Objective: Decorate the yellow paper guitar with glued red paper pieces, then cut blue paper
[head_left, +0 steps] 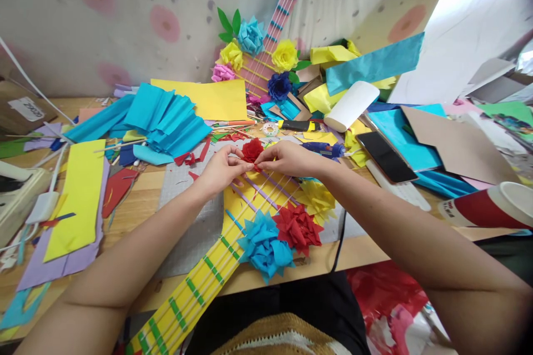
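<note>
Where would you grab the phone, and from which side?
Probably by both long edges of the phone, close to its near end, coming down from above on that side. It lies flat and slim, screen up, and that end looks uncovered, while blue paper sits close along its right edge.

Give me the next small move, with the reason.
Probably press the small red flower gently toward the yellow guitar: left hand and right hand both pinch its near edge at the guitar's far end, and any bond is hidden.
</note>
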Action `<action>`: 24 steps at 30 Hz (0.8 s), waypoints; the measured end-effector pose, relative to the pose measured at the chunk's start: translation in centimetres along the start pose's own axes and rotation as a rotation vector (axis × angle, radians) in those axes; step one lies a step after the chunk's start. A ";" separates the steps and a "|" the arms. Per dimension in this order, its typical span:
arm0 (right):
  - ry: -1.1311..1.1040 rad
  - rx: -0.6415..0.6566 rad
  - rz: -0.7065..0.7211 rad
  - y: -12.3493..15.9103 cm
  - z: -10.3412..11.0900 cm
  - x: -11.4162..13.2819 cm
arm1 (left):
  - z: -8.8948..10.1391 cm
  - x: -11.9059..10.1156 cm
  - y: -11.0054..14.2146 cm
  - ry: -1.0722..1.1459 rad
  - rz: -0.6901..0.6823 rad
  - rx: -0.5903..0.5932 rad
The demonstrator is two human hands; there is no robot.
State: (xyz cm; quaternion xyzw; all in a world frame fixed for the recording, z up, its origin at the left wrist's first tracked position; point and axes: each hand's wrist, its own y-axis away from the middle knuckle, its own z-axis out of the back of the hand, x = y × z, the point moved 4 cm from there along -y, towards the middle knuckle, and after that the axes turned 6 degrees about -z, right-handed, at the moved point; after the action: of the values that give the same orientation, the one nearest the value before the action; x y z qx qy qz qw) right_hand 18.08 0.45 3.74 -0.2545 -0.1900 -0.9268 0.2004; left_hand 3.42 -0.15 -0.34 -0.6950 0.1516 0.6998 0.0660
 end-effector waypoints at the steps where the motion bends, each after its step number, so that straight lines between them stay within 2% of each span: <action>1: -0.005 0.000 0.004 0.1 0.0 0.1 | 0.0 0.0 0.0 -0.003 -0.007 0.000; 17: -0.029 0.054 -0.017 0.1 0.3 -0.3 | 0.1 -0.4 0.1 -0.023 -0.023 0.018; 24: -0.019 0.047 0.019 -0.1 0.2 -0.3 | 0.2 -0.3 0.1 -0.025 -0.020 0.022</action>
State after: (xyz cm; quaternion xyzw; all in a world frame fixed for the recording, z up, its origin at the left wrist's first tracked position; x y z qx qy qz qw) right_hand 18.31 0.75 3.73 -0.2605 -0.2113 -0.9176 0.2131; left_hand 3.16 -0.16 -0.02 -0.6870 0.1514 0.7059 0.0824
